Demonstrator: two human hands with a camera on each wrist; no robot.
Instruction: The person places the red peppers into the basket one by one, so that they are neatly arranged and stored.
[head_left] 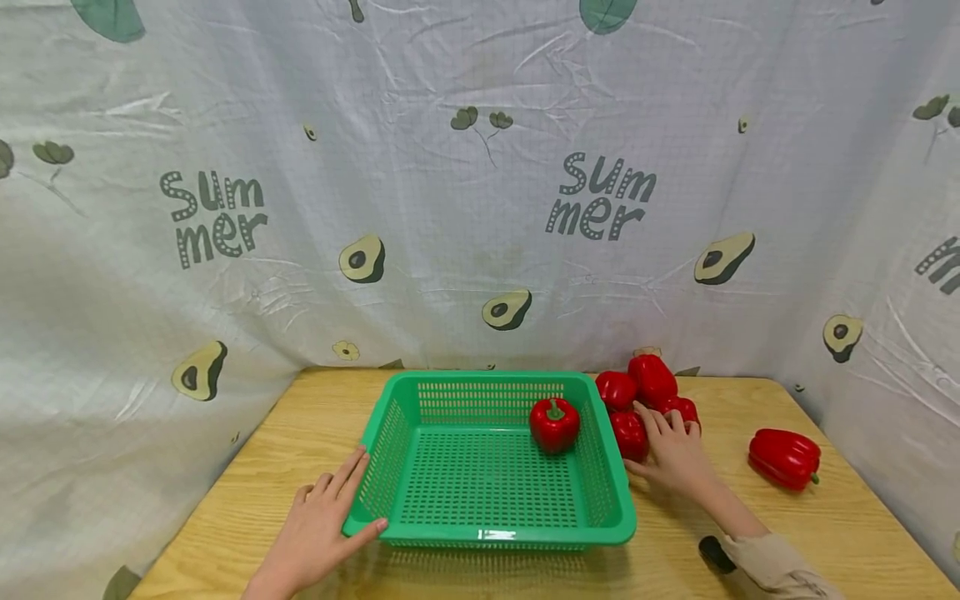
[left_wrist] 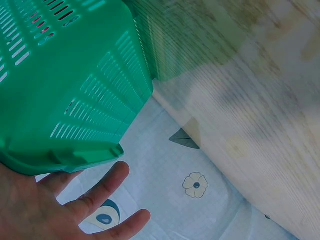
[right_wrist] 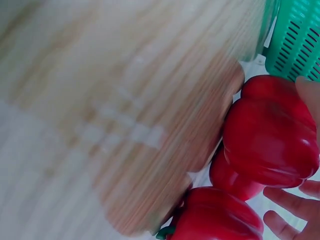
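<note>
A green plastic basket (head_left: 489, 533) with slotted walls stands on the table, with one red bell pepper (head_left: 554, 425) upright inside near its right end. My left hand (head_left: 318, 525) rests against the basket's left rim, fingers extended and thumb on the front corner; the left wrist view shows its fingers (left_wrist: 107, 185) straight beside the rim. Right of the basket, my right hand (head_left: 678, 458) holds a red bell pepper (right_wrist: 272, 132) between thumb and fingers. More red bell peppers (head_left: 652, 379) cluster around and behind that hand.
Another red bell pepper (head_left: 784, 459) lies on its side at the right of the wooden table (head_left: 300, 450). A small black object (head_left: 716, 554) is beside the right sleeve. Behind the table hangs a patterned white cloth (head_left: 420, 192).
</note>
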